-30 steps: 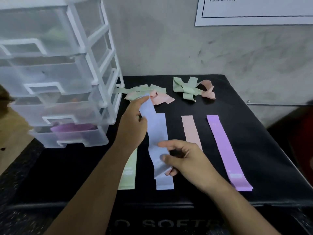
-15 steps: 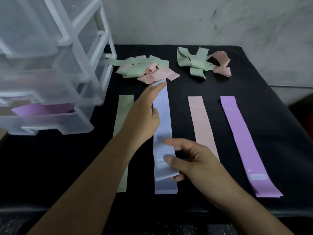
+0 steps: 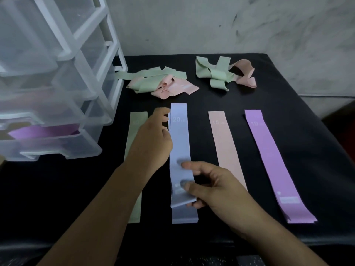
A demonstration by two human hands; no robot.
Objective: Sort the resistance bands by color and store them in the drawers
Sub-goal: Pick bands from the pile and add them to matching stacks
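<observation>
Black cloth covers a table [image 3: 57, 189] seen from above, with two bare forearms reaching in from the bottom edge. Nearest, the right hand [image 3: 215, 191] pinches the near end of a blue band [image 3: 179, 143], thumb and forefinger on top and the other fingers curled underneath, lifting that end slightly. The band runs straight away from the viewer and is printed "20" near its far end. It lies on a blue stack [image 3: 184, 216] of the same colour, whose near end shows beyond it.

Further in, the left hand [image 3: 153, 137] sits at the band's left edge, fingers loosely curled against it; I cannot tell whether it grips the band or only touches it.

Four colours lie flat in a row of parallel strips, apart from one another. From left to right they are a green band [image 3: 134, 208] partly under the left arm, the blue ones, a pink band [image 3: 224, 146] marked "15", and a purple band [image 3: 269, 160] marked "10".

To the left stands a clear plastic drawer unit [image 3: 80, 60] with white frames. Its bottom drawer holds a purple strip [image 3: 44, 131].

Beyond the row lie two tangled heaps: a green and pink pile [image 3: 159, 81] near the drawers, and a second pile [image 3: 217, 73] to its right. A grey marbled wall [image 3: 230, 25] rises behind the table.
</observation>
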